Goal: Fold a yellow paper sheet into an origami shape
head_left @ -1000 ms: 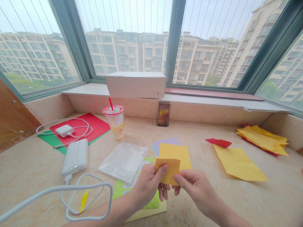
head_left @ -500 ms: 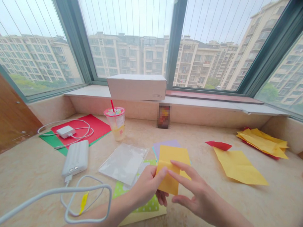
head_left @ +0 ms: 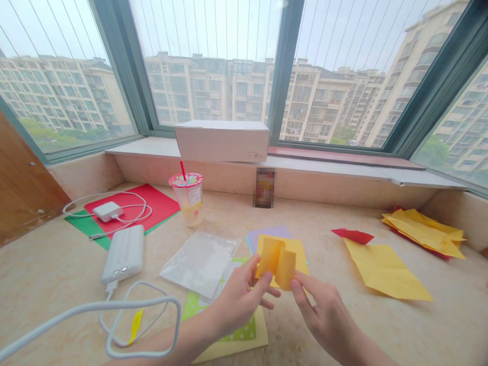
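Observation:
A small folded orange paper [head_left: 276, 260] is held up over the stone counter [head_left: 44, 283], its two flaps standing apart. My left hand [head_left: 240, 300] pinches its left lower edge between thumb and fingers. On the other side, my right hand [head_left: 323, 314] grips the lower right corner with its fingertips. Right behind the folded piece lies a flat orange sheet [head_left: 300, 251] on a purple sheet [head_left: 266, 233]. Under my left hand lie a green dotted sheet [head_left: 191, 306] and a pale yellow sheet [head_left: 238, 345].
A clear plastic sleeve [head_left: 199, 261], a white power bank [head_left: 123, 252] with looping cable [head_left: 143, 307], and a charger [head_left: 106, 210] on red paper [head_left: 159, 204] lie left. A drink cup [head_left: 187, 198] stands behind. Yellow sheets [head_left: 383, 270] and a paper pile [head_left: 424, 229] lie right. A white box [head_left: 222, 140] sits on the sill.
The folded orange paper has been opened into two standing flaps. My right hand went from lying over the paper with fingers stretched to pinching its lower right corner.

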A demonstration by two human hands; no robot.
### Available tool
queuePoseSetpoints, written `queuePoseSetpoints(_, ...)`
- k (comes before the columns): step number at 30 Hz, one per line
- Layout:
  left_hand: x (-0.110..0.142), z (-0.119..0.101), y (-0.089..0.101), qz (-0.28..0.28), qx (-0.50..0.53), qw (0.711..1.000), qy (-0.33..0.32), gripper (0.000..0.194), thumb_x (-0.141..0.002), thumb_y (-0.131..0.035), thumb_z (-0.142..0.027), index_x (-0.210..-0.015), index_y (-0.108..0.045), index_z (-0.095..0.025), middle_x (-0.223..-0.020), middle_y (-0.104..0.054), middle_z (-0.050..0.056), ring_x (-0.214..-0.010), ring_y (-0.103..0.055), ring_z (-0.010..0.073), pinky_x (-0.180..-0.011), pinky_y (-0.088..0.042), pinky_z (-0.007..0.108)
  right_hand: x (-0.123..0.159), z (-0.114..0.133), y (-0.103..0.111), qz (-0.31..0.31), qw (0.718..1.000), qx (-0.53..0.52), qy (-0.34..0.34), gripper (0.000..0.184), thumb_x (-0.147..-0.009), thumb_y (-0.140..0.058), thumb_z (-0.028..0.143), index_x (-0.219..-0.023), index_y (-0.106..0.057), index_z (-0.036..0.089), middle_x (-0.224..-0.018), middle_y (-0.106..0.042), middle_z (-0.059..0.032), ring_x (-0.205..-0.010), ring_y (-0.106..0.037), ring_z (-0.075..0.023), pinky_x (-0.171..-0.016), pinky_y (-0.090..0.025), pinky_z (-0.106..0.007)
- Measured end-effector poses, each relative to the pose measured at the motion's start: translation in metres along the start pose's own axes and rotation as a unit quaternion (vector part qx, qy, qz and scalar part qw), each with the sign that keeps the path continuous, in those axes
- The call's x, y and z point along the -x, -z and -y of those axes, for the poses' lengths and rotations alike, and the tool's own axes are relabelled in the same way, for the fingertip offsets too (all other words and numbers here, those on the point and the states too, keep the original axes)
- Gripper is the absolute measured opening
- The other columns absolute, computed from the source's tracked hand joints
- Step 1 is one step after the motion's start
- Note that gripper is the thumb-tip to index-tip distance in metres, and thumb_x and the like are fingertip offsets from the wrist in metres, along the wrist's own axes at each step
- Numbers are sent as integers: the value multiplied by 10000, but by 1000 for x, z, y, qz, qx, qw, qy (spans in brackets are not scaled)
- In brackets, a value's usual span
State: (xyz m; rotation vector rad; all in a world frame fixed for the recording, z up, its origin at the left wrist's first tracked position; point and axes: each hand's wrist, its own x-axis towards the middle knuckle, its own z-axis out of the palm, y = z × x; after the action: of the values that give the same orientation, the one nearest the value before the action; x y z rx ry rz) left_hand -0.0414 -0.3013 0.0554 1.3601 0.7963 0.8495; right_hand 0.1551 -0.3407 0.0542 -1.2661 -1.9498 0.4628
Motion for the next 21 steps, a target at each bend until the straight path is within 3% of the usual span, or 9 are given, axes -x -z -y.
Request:
queuePoseSetpoints(3,-7,0,5,-51,29,998,22,418,-957,-548,-475,-1186,-545,-126,-1064,-699,139,-724,-747,193,-604,-602,283,0,-5,5,-41,997,44,-57,408,-1031,-399,346,-734,-641,207,-721,-725,-65,-622,-676,-212,-556,-527,-294)
queuePoseSetpoints(5,-11,-1,9,-72,31,996,34,399,-929,-578,-442,-1153,-555,-112,-1028,-710,133,-665,-738,174,-581,-584,262,-2,-16,13,-80,993,70,-53,332,-1015,-433,334,-807,-657,206,-928,-771,-109,-825,-733,-262,-659,-582,-329)
queuePoseSetpoints(7,-13,0,12,-82,33,995,45,383,-904,-594,-417,-1127,-566,-107,-999,-718,125,-625,-730,160,-559,-567,242,-5,-28,23,-108,989,103,14,219,-983,-485,270,-1079,-670,204,-1314,-675,-146,-1190,-653,-312,-917,-575,-430)
queuePoseSetpoints(9,-13,1,13,-85,31,994,54,353,-886,-599,-393,-1091,-577,-107,-935,-724,106,-582,-716,153,-528,-550,230,-7,-37,32,-72,979,147,123,398,-947,-499,163,-1326,-587,241,-1554,-467,-121,-1409,-472,-306,-1109,-449,-516)
queuePoseSetpoints(11,-13,3,13,-78,16,995,60,299,-873,-599,-366,-1034,-593,-115,-789,-711,58,-532,-693,151,-490,-525,217,-8,-41,38,-5,959,185,216,545,-913,-508,77,-1406,-538,307,-1613,-384,-68,-1472,-382,-276,-1198,-322,-547)
queuePoseSetpoints(13,-11,5,12,-58,-18,996,66,232,-872,-575,-338,-976,-607,-133,-604,-649,-4,-476,-656,151,-453,-489,202,-9,-40,40,41,942,203,262,551,-902,-540,52,-1369,-571,343,-1590,-427,-38,-1471,-384,-254,-1230,-242,-554)
queuePoseSetpoints(16,-8,8,11,-34,-103,992,71,174,-889,-512,-298,-904,-617,-161,-469,-557,-44,-403,-590,153,-400,-419,195,-9,-35,37,93,940,191,267,366,-941,-572,88,-1185,-676,339,-1454,-598,-20,-1382,-505,-236,-1216,-249,-547)
queuePoseSetpoints(19,-5,11,14,-58,-244,967,37,198,-898,-495,-251,-986,-645,-156,-609,-640,5,-499,-639,185,-462,-474,246,-11,-37,29,157,949,142,236,204,-991,-565,166,-1050,-712,296,-1205,-751,-16,-1159,-657,-212,-1124,-367,-498)
queuePoseSetpoints(21,-5,13,16,-88,-356,930,-24,359,-868,-563,-201,-1222,-604,-151,-871,-711,73,-774,-714,250,-670,-573,338,-13,-42,24,183,958,99,197,148,-998,-579,229,-1016,-721,269,-1115,-773,-27,-1052,-686,-204,-1026,-442,-443)
